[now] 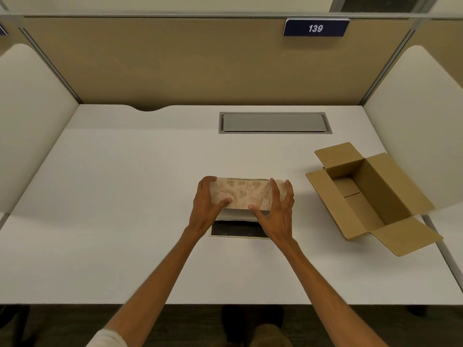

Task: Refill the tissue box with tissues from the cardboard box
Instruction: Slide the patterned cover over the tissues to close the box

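Observation:
A beige tissue box with a leaf pattern lies on the white desk in the middle. My left hand grips its left end and my right hand grips its right end, thumbs on the near side. Below the patterned part, white tissues show at the near edge. In front of them a dark flat panel lies on the desk. The brown cardboard box stands open at the right, its flaps spread. Its visible inside looks empty.
A grey cable hatch is set into the desk at the back. Tan partition walls and white side panels enclose the desk. A blue sign reads 139. The desk's near edge runs along the bottom.

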`<state>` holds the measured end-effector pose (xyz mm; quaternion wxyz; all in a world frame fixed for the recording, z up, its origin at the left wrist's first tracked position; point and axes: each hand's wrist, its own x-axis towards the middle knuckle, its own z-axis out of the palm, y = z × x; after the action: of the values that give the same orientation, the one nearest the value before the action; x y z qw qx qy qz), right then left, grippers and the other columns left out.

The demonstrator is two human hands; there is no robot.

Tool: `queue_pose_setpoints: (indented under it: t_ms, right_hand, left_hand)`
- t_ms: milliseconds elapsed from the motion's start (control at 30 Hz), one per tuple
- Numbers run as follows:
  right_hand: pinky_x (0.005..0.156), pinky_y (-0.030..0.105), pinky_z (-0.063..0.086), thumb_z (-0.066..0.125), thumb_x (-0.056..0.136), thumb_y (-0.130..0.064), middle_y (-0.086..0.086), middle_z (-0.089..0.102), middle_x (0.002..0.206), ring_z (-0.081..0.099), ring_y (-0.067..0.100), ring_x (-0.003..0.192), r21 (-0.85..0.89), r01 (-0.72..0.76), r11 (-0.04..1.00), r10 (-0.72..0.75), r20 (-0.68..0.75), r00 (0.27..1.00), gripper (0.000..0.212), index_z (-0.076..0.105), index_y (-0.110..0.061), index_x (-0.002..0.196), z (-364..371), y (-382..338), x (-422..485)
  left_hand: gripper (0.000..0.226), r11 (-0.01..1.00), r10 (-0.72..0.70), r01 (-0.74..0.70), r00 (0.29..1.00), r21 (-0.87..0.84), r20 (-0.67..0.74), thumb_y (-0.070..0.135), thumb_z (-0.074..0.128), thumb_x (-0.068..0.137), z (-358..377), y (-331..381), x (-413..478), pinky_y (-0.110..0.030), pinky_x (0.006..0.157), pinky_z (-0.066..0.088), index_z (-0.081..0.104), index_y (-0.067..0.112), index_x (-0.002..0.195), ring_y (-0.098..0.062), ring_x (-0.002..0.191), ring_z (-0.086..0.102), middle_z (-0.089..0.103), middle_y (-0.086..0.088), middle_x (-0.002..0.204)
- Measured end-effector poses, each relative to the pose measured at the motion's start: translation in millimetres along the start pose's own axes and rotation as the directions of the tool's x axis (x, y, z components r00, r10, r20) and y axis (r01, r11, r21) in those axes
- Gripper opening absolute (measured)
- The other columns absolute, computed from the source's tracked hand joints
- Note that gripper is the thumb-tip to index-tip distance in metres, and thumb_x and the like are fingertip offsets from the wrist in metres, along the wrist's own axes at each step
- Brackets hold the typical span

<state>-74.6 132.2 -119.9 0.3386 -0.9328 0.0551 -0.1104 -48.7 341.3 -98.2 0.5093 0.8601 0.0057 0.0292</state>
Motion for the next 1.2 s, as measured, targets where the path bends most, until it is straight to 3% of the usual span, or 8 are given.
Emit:
queue_pose_setpoints:
  t_ms: [200, 267, 333, 467, 733, 967, 1200]
  right_hand:
    - [0.104, 0.05, 0.046, 0.074, 0.076, -0.051, 0.014, 0.005, 0.161, 0.017, 0.03, 0.146, -0.028, -0.012, 1.0, 0.011, -0.023, 1.0, 0.096, 0.021, -0.026, 0.153, -2, 1, -22]
    - [0.107, 0.051, 0.042, 0.073, 0.076, -0.053, 0.016, 0.008, 0.161, 0.017, 0.03, 0.146, -0.053, -0.021, 0.998, 0.019, -0.036, 0.999, 0.094, 0.024, -0.025, 0.152, -2, 0, -30]
    - [0.112, 0.051, 0.034, 0.072, 0.075, -0.056, 0.018, 0.015, 0.16, 0.019, 0.033, 0.146, -0.11, -0.014, 0.994, 0.008, -0.055, 0.998, 0.091, 0.032, -0.022, 0.15, -1, 0, -35]
    - [0.118, 0.05, 0.026, 0.07, 0.074, -0.06, 0.018, 0.027, 0.157, 0.02, 0.035, 0.147, -0.202, -0.007, 0.979, -0.003, -0.05, 0.999, 0.087, 0.042, -0.018, 0.145, -1, 1, -42]
    - [0.109, 0.052, 0.043, 0.076, 0.078, -0.044, 0.017, 0.027, 0.156, 0.016, 0.034, 0.148, -0.169, -0.035, 0.985, 0.041, 0.031, 0.999, 0.081, 0.04, -0.018, 0.146, 3, 9, -62]
    - [0.116, 0.047, 0.035, 0.065, 0.09, -0.03, 0.014, 0.022, 0.161, 0.013, 0.031, 0.15, -0.138, -0.062, 0.988, 0.075, 0.085, 0.994, 0.072, 0.03, -0.016, 0.152, 11, 12, -75]
    - [0.122, 0.049, 0.024, 0.059, 0.092, -0.031, 0.013, 0.022, 0.162, 0.013, 0.029, 0.151, -0.159, -0.033, 0.987, 0.048, 0.09, 0.995, 0.073, 0.025, -0.013, 0.154, 11, 12, -74]
  left_hand:
    - [0.062, 0.987, 0.072, -0.073, 0.997, 0.144, 0.01, 0.042, 0.078, 0.078, -2, -3, -22, -0.004, 0.071, 0.047, 0.038, 0.028, 0.123, -0.006, 0.11, 0.048, 0.04, 0.01, 0.128]
    - [0.063, 0.956, 0.094, -0.091, 0.996, 0.28, 0.004, 0.047, 0.075, 0.079, -2, -5, -28, -0.021, 0.078, 0.055, 0.04, 0.024, 0.127, -0.013, 0.115, 0.05, 0.04, 0.003, 0.135]
    - [0.064, 0.884, 0.172, -0.153, 0.985, 0.442, -0.004, 0.047, 0.073, 0.08, -1, -8, -33, -0.038, 0.095, 0.051, 0.047, 0.017, 0.13, -0.022, 0.126, 0.048, 0.046, -0.006, 0.139]
    - [0.062, 0.774, 0.269, -0.254, 0.961, 0.58, 0.063, 0.043, 0.071, 0.083, 2, -18, -41, -0.048, 0.111, 0.04, 0.052, 0.011, 0.133, -0.029, 0.138, 0.042, 0.054, -0.01, 0.141]
    - [0.07, 0.723, 0.261, -0.29, 0.955, 0.627, 0.141, 0.028, 0.076, 0.083, 11, -30, -63, -0.048, 0.114, 0.038, 0.047, 0.004, 0.142, -0.031, 0.14, 0.043, 0.048, -0.016, 0.148]
    - [0.067, 0.755, 0.169, -0.212, 0.977, 0.62, 0.128, 0.019, 0.077, 0.083, 20, -28, -76, -0.045, 0.098, 0.053, 0.048, -0.003, 0.139, -0.034, 0.135, 0.049, 0.049, -0.02, 0.146]
    - [0.068, 0.784, 0.101, -0.157, 0.987, 0.601, 0.126, 0.019, 0.068, 0.09, 24, -26, -79, -0.043, 0.094, 0.056, 0.036, -0.002, 0.146, -0.032, 0.142, 0.038, 0.039, -0.019, 0.153]
